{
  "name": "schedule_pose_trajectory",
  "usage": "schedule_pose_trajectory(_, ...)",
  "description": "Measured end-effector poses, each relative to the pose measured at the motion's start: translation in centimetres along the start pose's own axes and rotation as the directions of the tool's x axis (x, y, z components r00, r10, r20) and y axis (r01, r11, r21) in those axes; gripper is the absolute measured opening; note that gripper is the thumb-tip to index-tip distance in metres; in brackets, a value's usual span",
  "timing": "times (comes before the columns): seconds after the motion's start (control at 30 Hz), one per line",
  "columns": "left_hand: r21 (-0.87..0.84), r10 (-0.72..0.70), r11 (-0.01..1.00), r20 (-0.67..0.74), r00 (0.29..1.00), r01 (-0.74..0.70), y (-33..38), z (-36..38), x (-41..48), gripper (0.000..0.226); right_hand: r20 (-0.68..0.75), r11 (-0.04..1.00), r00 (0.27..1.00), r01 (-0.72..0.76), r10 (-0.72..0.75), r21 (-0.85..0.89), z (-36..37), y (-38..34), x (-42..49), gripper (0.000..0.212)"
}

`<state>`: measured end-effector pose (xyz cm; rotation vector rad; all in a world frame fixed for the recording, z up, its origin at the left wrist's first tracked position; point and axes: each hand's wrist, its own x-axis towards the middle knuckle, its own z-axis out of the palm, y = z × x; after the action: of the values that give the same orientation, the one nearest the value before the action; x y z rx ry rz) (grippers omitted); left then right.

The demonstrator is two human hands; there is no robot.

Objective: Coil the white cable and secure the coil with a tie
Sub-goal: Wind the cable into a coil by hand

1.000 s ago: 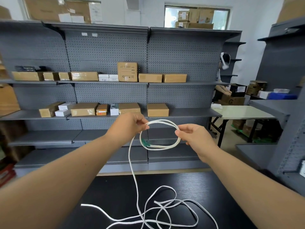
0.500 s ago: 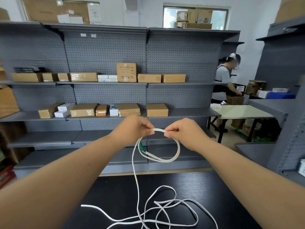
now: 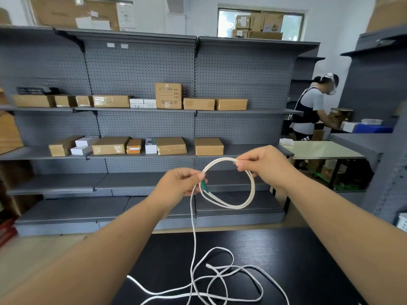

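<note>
Head view: grey shelving [image 3: 141,62] with cardboard boxes [image 3: 208,146] stands behind the black table [image 3: 297,260], a person [image 3: 308,111] beyond its right end, and above the table the left hand [image 3: 176,183] and right hand [image 3: 264,166] each pinch a white cable [image 3: 229,205] loop, slack tangled on the table.

No wording can be read anywhere. The upright carton [image 3: 168,95] on the shelf [image 3: 253,111] above the fingers [image 3: 195,173] carries dark printed lines and a row of handling symbols, all too small to make out. The white boxes [image 3: 142,103] up and to the left of the fingers bear scrawled marks, likewise illegible.
</note>
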<state>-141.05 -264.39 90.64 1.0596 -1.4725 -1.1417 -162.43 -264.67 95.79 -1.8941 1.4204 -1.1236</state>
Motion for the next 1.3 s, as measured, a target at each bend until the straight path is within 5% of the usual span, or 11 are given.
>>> schedule_pose_trajectory(0.27,-0.183,-0.039,0.983,-0.08,0.996,0.024,-1.1,1.8,-0.5,0.013,-0.203,0.965,0.977,-0.013,0.069,0.262,0.2,0.9,0.1,0.02)
schedule_pose_trajectory(0.87,-0.138,0.055,0.978,-0.549,0.834,-0.155,-1.0,5.8,0.2,0.017,-0.484,0.835,0.836,0.059,0.258,0.547,4.0,0.4,-0.6,0.009)
schedule_pose_trajectory(1.1,-0.147,0.051,0.978,-0.532,0.845,-0.151,-0.4,5.9,-0.2,0.012,-0.47,0.752,0.809,0.056,0.351,0.657,5.0,0.2,-0.9,0.011)
schedule_pose_trajectory(1.2,-0.125,0.067,0.981,-0.504,0.861,-0.149,-0.1,4.9,-0.1,0.012,-0.384,0.671,0.833,0.021,0.398,0.741,5.4,0.7,-1.0,0.01)
schedule_pose_trajectory(1.3,0.043,0.132,0.991,-0.442,0.887,-0.126,0.6,3.1,0.3,0.012,-0.25,0.715,0.888,-0.117,0.386,0.689,5.3,2.0,-1.1,0.012)
